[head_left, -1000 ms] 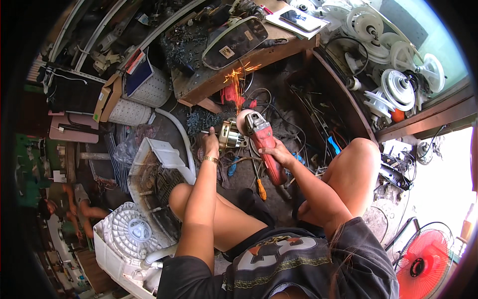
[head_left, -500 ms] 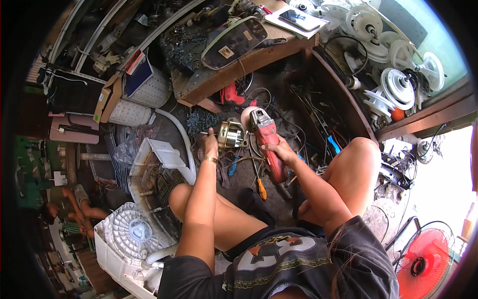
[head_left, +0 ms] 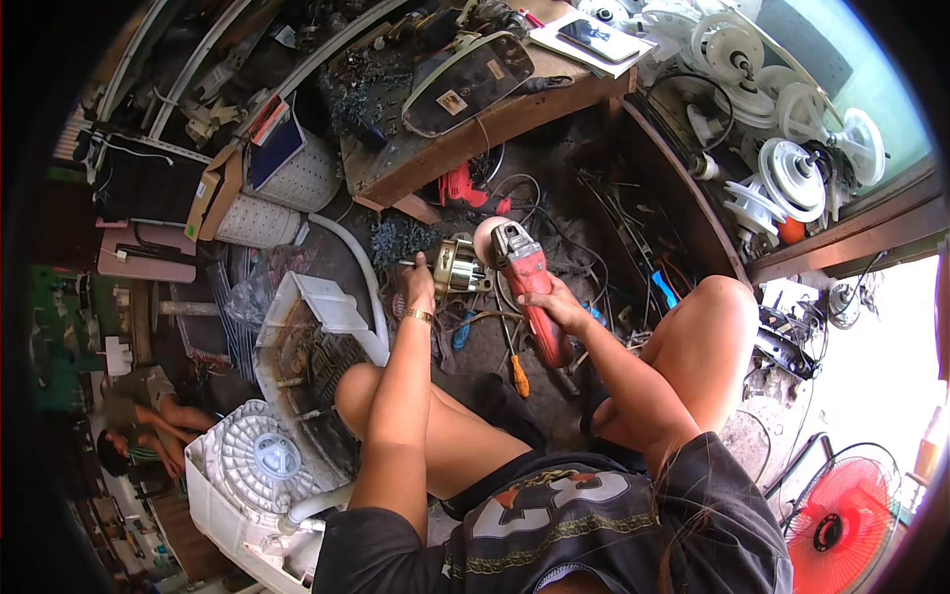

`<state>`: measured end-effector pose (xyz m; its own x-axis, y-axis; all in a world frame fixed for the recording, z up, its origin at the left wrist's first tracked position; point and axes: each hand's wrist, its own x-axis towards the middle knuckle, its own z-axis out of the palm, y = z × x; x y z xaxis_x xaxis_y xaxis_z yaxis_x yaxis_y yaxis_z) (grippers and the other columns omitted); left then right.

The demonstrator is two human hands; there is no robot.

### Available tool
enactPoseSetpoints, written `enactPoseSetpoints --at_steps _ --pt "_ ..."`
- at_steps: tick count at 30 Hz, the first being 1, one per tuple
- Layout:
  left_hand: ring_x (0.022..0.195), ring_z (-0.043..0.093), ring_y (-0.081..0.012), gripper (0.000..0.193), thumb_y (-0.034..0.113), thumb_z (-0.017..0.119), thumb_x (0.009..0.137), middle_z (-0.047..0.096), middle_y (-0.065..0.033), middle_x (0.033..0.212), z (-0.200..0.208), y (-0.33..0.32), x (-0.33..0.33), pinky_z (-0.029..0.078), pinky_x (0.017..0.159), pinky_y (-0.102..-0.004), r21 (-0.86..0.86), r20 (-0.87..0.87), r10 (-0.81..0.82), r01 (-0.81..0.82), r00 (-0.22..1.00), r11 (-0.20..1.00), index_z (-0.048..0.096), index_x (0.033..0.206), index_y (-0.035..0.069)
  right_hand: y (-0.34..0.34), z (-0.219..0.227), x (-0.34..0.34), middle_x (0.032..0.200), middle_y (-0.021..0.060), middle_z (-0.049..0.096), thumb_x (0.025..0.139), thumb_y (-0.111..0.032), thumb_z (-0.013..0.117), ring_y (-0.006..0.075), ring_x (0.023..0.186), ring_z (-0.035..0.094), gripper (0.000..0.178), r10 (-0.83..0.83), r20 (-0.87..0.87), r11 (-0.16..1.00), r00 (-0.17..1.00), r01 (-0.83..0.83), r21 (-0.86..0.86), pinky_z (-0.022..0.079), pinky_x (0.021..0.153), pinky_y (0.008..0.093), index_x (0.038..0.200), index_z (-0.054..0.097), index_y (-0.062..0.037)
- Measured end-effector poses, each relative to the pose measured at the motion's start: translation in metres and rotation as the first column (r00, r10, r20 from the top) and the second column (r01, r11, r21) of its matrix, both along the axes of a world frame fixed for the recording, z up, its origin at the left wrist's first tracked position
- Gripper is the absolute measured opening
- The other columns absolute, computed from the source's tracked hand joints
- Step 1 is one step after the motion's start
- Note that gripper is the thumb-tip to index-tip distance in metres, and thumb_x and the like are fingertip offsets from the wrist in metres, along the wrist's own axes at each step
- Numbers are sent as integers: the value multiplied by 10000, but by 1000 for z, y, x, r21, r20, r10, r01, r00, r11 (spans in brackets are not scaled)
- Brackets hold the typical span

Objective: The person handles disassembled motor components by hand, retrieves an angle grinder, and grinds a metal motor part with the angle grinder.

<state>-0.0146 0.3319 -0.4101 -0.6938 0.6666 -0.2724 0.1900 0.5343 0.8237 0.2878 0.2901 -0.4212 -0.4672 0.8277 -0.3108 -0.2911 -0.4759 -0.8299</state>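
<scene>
My left hand is closed on the shaft end of a round, gold-coloured metal motor, which lies sideways above the floor. My right hand wraps round the body of a red angle grinder. The grinder's pale, pinkish disc is right beside the motor's right end; whether the two touch I cannot tell. Below them on the floor lies a screwdriver with an orange handle, next to a blue-handled tool.
Ahead stands a wooden bench, with a red power drill and cables below it. A white washer tub part sits at left, a tool-filled wooden box at right. A red fan and another person are further out.
The grinder's head and disc have shifted slightly left and down, closer to the motor. My left hand has barely moved. The person at far left has changed posture a little.
</scene>
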Motion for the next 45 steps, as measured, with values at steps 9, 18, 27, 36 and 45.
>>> enactPoseSetpoints --at_steps 9,18,27,36,45 --pt "941 634 -232 441 356 565 1021 680 -149 1090 -22 3 -14 488 855 -378 51 132 31 -38 991 998 633 1156 -59 2 0 -4 1156 75 645 774 -170 816 174 991 624 647 10 21 999 1000 -11 43 522 877 340 1343 529 -61" --pt "919 648 -222 441 350 566 1022 686 -157 1093 -17 1 -9 503 834 -370 63 153 -1 -9 988 998 642 1146 -67 3 1 0 1129 91 669 738 -190 838 192 968 645 669 42 3 996 999 -42 -75 534 864 351 1323 547 -50" --pt "876 680 -242 466 379 537 1031 696 -156 1076 -43 4 -23 532 785 -385 73 207 27 -43 978 996 632 1166 -56 9 -3 8 1171 92 663 755 -207 840 198 1035 627 676 -41 3 998 999 41 -39 511 918 350 1338 537 -51" --pt "1152 605 -289 555 377 547 1025 621 -214 1295 -40 6 -6 453 976 -385 25 284 5 -12 959 1000 549 1291 -110 4 -7 13 1172 84 661 749 -197 837 188 1052 615 643 -27 33 1000 999 27 -4 489 948 345 1313 563 -53" --pt "797 693 -236 432 363 537 1034 711 -135 997 -51 5 -18 553 693 -378 73 168 25 -38 985 997 664 1114 -41 4 3 1 1152 75 666 738 -214 829 184 1034 616 641 -12 43 997 999 8 75 493 934 345 1306 574 -61"
